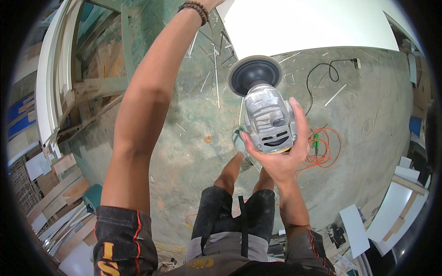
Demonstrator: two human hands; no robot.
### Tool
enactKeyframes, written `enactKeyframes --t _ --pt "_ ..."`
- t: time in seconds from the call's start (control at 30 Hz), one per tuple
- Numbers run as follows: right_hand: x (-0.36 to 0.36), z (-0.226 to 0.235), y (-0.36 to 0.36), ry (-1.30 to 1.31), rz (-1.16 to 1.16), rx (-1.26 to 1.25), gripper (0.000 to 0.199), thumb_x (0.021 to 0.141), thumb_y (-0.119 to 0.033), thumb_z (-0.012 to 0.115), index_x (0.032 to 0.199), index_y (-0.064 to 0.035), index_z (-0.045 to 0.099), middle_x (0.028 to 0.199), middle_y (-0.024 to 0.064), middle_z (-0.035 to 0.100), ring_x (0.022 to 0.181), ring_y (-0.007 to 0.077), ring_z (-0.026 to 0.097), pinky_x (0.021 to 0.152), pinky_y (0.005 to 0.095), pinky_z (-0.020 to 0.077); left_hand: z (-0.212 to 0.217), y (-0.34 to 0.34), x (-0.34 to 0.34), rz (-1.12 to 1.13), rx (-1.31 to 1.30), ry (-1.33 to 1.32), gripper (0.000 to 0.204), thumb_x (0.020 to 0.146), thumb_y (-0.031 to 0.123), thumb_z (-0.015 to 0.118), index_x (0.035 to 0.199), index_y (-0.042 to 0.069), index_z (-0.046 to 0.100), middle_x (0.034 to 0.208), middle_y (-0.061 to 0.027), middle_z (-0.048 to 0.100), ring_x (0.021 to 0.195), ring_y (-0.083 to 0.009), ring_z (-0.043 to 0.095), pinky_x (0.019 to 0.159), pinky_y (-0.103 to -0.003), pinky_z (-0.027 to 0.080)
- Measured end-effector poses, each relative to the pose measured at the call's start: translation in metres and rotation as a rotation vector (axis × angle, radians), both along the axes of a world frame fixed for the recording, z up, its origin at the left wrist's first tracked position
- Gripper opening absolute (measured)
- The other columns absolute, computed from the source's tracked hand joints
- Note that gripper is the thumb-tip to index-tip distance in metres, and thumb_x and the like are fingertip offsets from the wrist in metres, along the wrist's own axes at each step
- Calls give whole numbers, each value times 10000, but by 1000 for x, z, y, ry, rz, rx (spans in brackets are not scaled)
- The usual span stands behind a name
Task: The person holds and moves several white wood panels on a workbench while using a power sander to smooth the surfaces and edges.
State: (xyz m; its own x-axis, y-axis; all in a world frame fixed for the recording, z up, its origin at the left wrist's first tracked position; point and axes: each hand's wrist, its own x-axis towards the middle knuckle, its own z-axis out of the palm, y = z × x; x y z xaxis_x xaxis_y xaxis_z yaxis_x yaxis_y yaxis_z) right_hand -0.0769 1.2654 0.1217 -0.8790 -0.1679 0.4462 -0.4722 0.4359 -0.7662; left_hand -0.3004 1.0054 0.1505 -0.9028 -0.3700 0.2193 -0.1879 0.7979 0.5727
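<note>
— While the right hand (278,158) is wrapped tight round that silver metal angle grinder with its black round backing pad (264,108), held at centre above the floor, I'd say the orange coiled cable (324,147) at three o'clock could snag a foot.

— And the left hand?

— Out of view at twelve o'clock; beaded wristband (195,9) shows, grip unknowable. No containers visible, only the white board (304,23) beyond.

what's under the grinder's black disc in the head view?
Below the black disc of the angle grinder, held in the right hand, lies the green-stained concrete floor with pale wood slivers. The floor patch directly beneath it is covered, as is the disc's working face.
</note>
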Motion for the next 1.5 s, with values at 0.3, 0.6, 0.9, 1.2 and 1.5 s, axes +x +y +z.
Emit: enactKeyframes --t 0.3,0.6,0.9,1.2,1.5 --pt "2 0 0 -139 -12 -122 1032 626 -175 984 1473 51 439 1403 175 559 1206 261 632 961 371 552 -6 -15 1 0 -20 38 1054 866 717 665 1516 -74 413 1446 -342 533 1381 -445 507 1168 -447 407" --pt "3 6 -1 -131 23 -93 980 642 -219 982 1443 48 484 1335 193 608 1112 266 687 924 366 575 0 -9 -3 -76 -4 50 984 892 691 648 1514 -41 437 1497 -311 497 1410 -419 478 1174 -432 395" --pt "-6 3 4 -143 -30 -117 988 636 -209 982 1448 48 481 1337 191 611 1114 273 682 930 372 568 -16 -22 -9 -150 -106 41 923 915 640 661 1513 -30 452 1521 -293 481 1424 -397 463 1183 -415 378" --pt "-24 -1 18 -161 -82 -178 974 648 -180 972 1450 43 467 1335 177 577 1150 265 642 950 371 548 6 -6 6 -60 126 65 929 890 587 733 1493 -62 452 1480 -277 536 1387 -370 517 1159 -396 404" --pt "-47 0 46 -191 -140 -218 955 657 -182 967 1444 36 472 1296 171 574 1169 257 618 965 374 527 17 5 4 -81 114 43 797 905 473 769 1413 -70 484 1357 -238 619 1271 -337 594 1085 -385 458"
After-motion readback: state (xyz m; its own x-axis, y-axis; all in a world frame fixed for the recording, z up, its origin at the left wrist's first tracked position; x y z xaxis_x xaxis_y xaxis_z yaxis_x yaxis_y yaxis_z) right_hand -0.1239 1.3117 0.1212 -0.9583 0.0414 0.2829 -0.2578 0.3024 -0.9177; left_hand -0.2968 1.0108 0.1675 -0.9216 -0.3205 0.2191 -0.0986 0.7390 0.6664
